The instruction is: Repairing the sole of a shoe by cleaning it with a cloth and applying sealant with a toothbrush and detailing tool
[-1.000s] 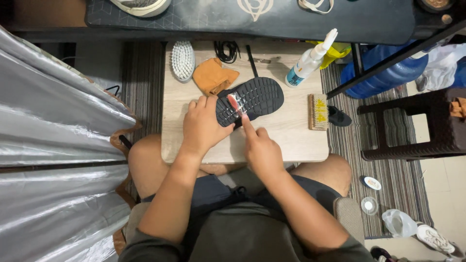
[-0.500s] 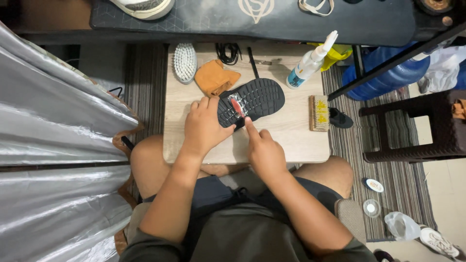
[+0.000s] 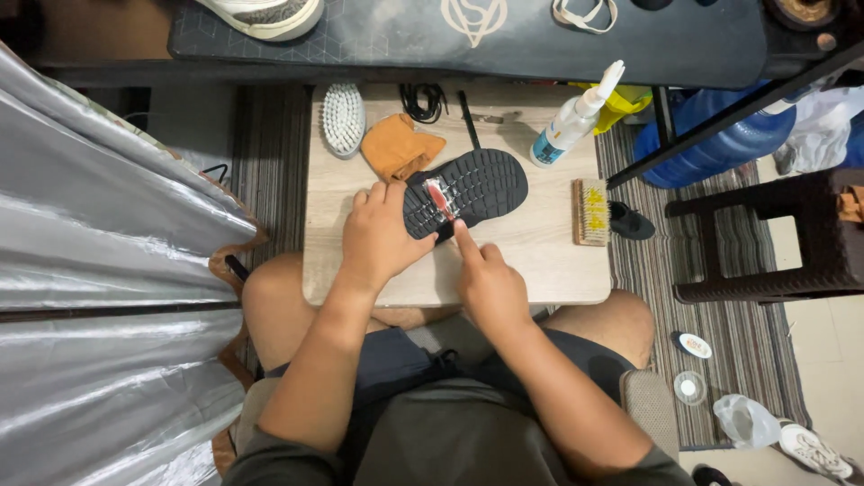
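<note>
shoe [image 3: 472, 187] lies sole-up on my small table [image 3: 540, 261], long axis from eight to two o'clock. left hand [image 3: 382, 236] clamps its heel end; right hand [image 3: 490, 283], nearer, index finger extended, presses the red toothbrush [image 3: 440, 200].

The shoe sole [image 3: 468, 191] is matt black rubber with a ridged, rough tread, and a small glossy red piece [image 3: 439, 198] lies on it. The desk [image 3: 540, 261] is pale wood, smooth and matt. The orange cloth [image 3: 399, 148] looks soft and suede-like. The spray bottle [image 3: 569, 121] is shiny white plastic; the brush [image 3: 590, 211] has a wooden back and coarse bristles
</note>
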